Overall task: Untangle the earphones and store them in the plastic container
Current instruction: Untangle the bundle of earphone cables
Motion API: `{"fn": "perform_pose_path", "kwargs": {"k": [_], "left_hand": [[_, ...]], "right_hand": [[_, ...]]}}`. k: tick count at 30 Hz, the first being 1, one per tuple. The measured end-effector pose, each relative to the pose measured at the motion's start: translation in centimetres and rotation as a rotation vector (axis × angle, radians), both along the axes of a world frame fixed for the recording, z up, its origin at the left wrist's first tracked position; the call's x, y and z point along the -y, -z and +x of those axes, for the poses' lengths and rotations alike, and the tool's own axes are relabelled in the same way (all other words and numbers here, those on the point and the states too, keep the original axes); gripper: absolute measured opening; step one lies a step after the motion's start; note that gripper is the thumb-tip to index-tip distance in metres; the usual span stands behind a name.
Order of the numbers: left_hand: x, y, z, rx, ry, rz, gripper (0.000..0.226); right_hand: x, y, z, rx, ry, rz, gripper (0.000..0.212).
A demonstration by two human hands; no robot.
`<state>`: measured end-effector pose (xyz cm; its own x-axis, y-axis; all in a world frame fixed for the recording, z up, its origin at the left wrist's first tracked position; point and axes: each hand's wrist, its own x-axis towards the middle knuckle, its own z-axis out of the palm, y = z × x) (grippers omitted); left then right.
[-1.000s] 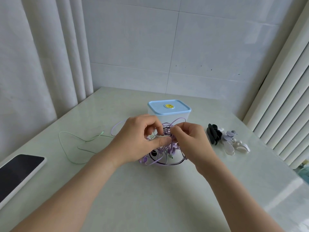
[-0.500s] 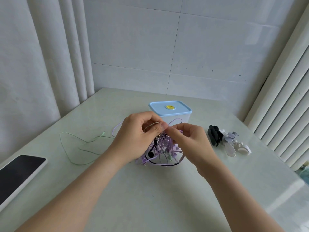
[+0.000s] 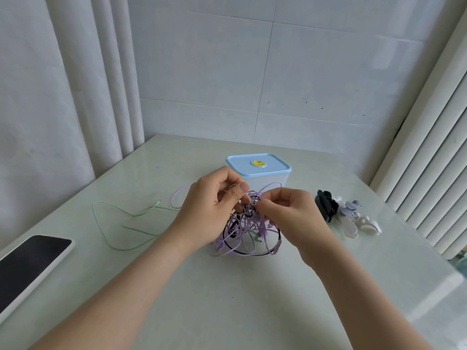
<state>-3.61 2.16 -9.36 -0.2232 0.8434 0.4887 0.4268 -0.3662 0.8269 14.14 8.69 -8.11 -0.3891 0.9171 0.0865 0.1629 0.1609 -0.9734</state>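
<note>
Both hands work the earphones [image 3: 249, 223]: left hand [image 3: 212, 208] pinched on a pale strand, right hand [image 3: 290, 213] pinched on purple loops. Since a second ago the knot has risen off the worktop [image 3: 227, 311], loosening slightly. Behind it, the container [image 3: 259, 168] stays lidded. White tiled walls surround.

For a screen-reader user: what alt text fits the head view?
Two bare hands, left hand and right hand, pinch a tangle of purple and black earphone cords on a pale table, before a lidded plastic container.
</note>
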Motion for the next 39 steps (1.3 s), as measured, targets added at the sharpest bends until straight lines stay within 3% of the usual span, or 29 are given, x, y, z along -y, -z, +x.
{"fn": "perform_pose_path", "kwargs": {"k": [11, 22, 26, 32, 39], "left_hand": [[0.1, -0.3, -0.1, 0.018, -0.027, -0.017, 0.013], [0.2, 0.1, 0.3, -0.107, -0.065, 0.002, 0.015], [0.2, 0.0, 0.5, -0.111, -0.055, 0.032, 0.015], [0.1, 0.3, 0.5, -0.116, -0.095, 0.074, 0.016], [0.0, 0.0, 0.4, 0.106, -0.090, -0.027, 0.017]], "right_hand": [[-0.4, 0.6, -0.3, -0.105, -0.030, -0.092, 0.013], [-0.1, 0.7, -0.6, -0.052, 0.049, 0.013, 0.019], [-0.6, 1.4, -0.6, 0.064, 0.114, 0.210, 0.018], [-0.7, 1.8, -0.9, 0.100, 0.058, 0.249, 0.022], [-0.6, 1.5, -0.6, -0.099, 0.010, 0.068, 0.037]]}}
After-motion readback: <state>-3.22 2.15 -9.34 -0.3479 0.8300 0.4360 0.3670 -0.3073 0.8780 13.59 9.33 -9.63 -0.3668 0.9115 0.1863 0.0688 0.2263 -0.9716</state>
